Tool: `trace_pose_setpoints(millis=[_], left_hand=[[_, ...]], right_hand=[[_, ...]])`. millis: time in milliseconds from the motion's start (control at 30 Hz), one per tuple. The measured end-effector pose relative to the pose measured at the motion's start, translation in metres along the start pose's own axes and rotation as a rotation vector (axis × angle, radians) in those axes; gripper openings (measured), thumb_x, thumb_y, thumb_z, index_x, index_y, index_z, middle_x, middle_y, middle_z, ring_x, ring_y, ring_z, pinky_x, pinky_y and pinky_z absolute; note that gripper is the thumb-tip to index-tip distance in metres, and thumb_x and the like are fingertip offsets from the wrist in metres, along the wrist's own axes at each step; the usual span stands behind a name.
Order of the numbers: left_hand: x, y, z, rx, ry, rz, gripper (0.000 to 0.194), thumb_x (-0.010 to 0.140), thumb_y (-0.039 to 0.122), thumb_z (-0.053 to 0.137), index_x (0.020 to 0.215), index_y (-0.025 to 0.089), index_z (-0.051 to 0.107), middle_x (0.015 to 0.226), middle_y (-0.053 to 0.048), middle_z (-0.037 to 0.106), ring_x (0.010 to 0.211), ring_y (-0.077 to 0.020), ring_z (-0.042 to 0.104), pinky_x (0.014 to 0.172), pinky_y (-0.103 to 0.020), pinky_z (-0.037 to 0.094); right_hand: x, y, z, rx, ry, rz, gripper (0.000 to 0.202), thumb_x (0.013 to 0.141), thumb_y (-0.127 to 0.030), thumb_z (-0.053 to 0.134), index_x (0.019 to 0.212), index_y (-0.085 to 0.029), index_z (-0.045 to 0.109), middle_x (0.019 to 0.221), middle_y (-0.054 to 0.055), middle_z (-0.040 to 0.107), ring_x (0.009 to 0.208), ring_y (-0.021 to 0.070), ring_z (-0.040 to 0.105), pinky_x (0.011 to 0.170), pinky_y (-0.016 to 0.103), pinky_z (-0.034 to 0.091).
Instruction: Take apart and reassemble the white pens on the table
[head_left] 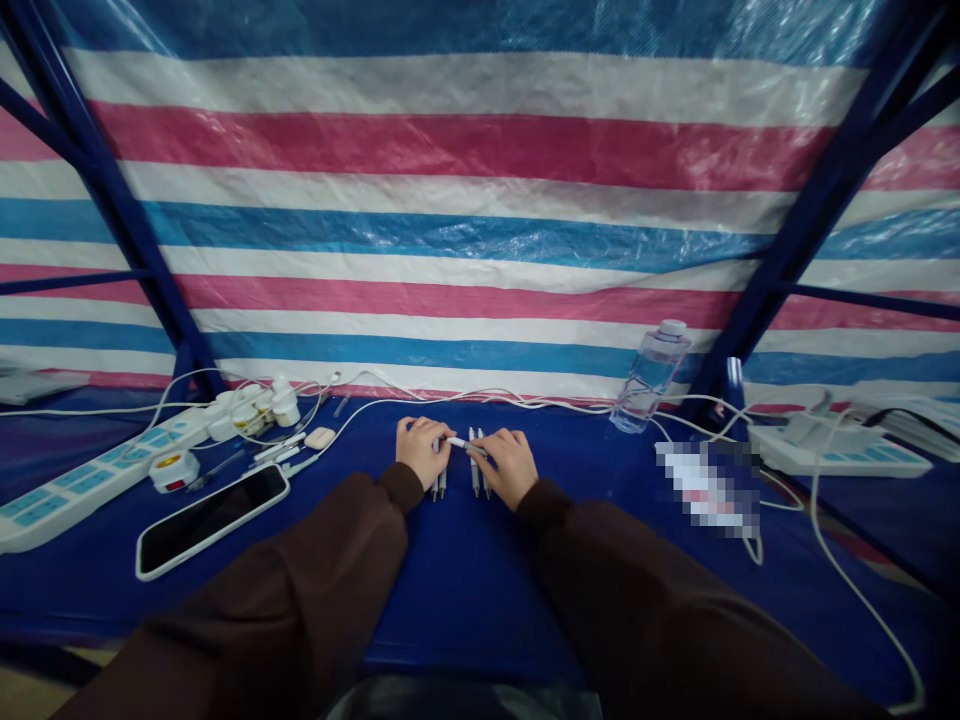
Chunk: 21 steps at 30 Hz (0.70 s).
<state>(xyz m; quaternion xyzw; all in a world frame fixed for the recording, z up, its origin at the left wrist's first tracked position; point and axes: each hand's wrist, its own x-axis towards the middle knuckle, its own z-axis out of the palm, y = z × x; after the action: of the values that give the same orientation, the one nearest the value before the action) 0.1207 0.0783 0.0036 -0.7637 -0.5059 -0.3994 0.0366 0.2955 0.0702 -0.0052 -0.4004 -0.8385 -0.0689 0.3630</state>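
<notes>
A white and grey pen spans the gap between my two hands, tilted slightly down to the right. The fingers of my left hand are closed on its left end. My right hand pinches the other end. Under and beside my left hand, two pens lie on the blue table with their tips toward me. Two more pens lie side by side next to my right fingers, partly covered by them.
A phone, a power strip and plugs are at the left. A clear bottle stands at the back right, near another power strip. White cables run along the back.
</notes>
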Motion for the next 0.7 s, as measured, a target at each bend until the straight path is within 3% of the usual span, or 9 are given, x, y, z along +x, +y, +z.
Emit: trace_pose_setpoints(millis=[100, 200, 267, 333, 433, 567, 700], left_hand=[[-0.0007, 0.0001, -0.0006, -0.009, 0.015, 0.009, 0.017, 0.072, 0.012, 0.05, 0.074, 0.024, 0.063, 0.079, 0.002, 0.067, 0.085, -0.0171, 0.055, 0.092, -0.041, 0.024], [-0.0007, 0.0012, -0.0017, -0.027, 0.104, 0.016, 0.017, 0.074, 0.015, 0.052, 0.078, 0.025, 0.065, 0.101, -0.001, 0.064, 0.102, -0.0203, 0.05, 0.094, -0.042, 0.026], [0.0004, 0.0017, -0.0019, -0.065, 0.206, -0.001, 0.022, 0.076, 0.019, 0.053, 0.095, 0.025, 0.062, 0.12, -0.004, 0.053, 0.114, -0.0226, 0.042, 0.096, -0.042, 0.028], [0.002, 0.0015, -0.0011, -0.163, 0.293, -0.042, 0.037, 0.079, 0.024, 0.052, 0.116, 0.022, 0.051, 0.128, -0.009, 0.045, 0.118, -0.023, 0.039, 0.097, -0.041, 0.03], [0.0034, 0.0008, 0.0013, -0.422, 0.299, -0.142, 0.047, 0.083, 0.03, 0.047, 0.127, 0.019, 0.035, 0.121, -0.012, 0.049, 0.109, -0.0199, 0.049, 0.093, -0.037, 0.037], [0.0009, 0.0032, 0.002, -0.725, 0.111, -0.245, 0.055, 0.083, 0.035, 0.048, 0.131, 0.021, 0.025, 0.092, -0.005, 0.063, 0.086, -0.0161, 0.06, 0.08, -0.031, 0.045], [-0.0001, 0.0063, 0.0016, -0.834, 0.091, -0.295, 0.057, 0.081, 0.036, 0.051, 0.13, 0.021, 0.026, 0.079, -0.002, 0.066, 0.071, -0.0145, 0.062, 0.069, -0.027, 0.047]], right_hand=[[0.0007, -0.002, -0.0003, 0.008, -0.016, 0.001, 0.025, 0.09, -0.033, 0.039, 0.094, -0.019, 0.061, 0.081, 0.005, 0.065, 0.078, 0.0174, 0.052, 0.073, 0.032, 0.03], [0.0012, -0.0037, -0.0004, 0.015, -0.005, 0.008, 0.026, 0.091, -0.031, 0.038, 0.096, -0.018, 0.059, 0.083, 0.006, 0.065, 0.077, 0.017, 0.052, 0.074, 0.032, 0.03], [0.0013, -0.0036, 0.0, 0.02, 0.022, 0.03, 0.026, 0.091, -0.032, 0.037, 0.096, -0.018, 0.058, 0.084, 0.006, 0.064, 0.076, 0.0166, 0.053, 0.074, 0.031, 0.031], [0.0013, -0.0026, 0.0005, 0.025, 0.058, 0.061, 0.027, 0.091, -0.033, 0.036, 0.095, -0.017, 0.058, 0.083, 0.006, 0.064, 0.074, 0.0164, 0.053, 0.073, 0.031, 0.031], [0.0013, -0.0017, 0.0006, 0.032, 0.077, 0.079, 0.026, 0.09, -0.034, 0.037, 0.095, -0.018, 0.057, 0.082, 0.006, 0.063, 0.074, 0.0164, 0.053, 0.072, 0.03, 0.033], [0.0013, -0.0027, -0.0004, 0.043, 0.038, 0.044, 0.025, 0.089, -0.035, 0.04, 0.094, -0.018, 0.058, 0.077, 0.005, 0.062, 0.073, 0.0164, 0.052, 0.071, 0.03, 0.034], [0.0007, -0.0028, -0.0004, 0.047, 0.013, 0.025, 0.026, 0.088, -0.039, 0.043, 0.095, -0.019, 0.059, 0.079, 0.006, 0.062, 0.075, 0.0172, 0.053, 0.072, 0.03, 0.034]])
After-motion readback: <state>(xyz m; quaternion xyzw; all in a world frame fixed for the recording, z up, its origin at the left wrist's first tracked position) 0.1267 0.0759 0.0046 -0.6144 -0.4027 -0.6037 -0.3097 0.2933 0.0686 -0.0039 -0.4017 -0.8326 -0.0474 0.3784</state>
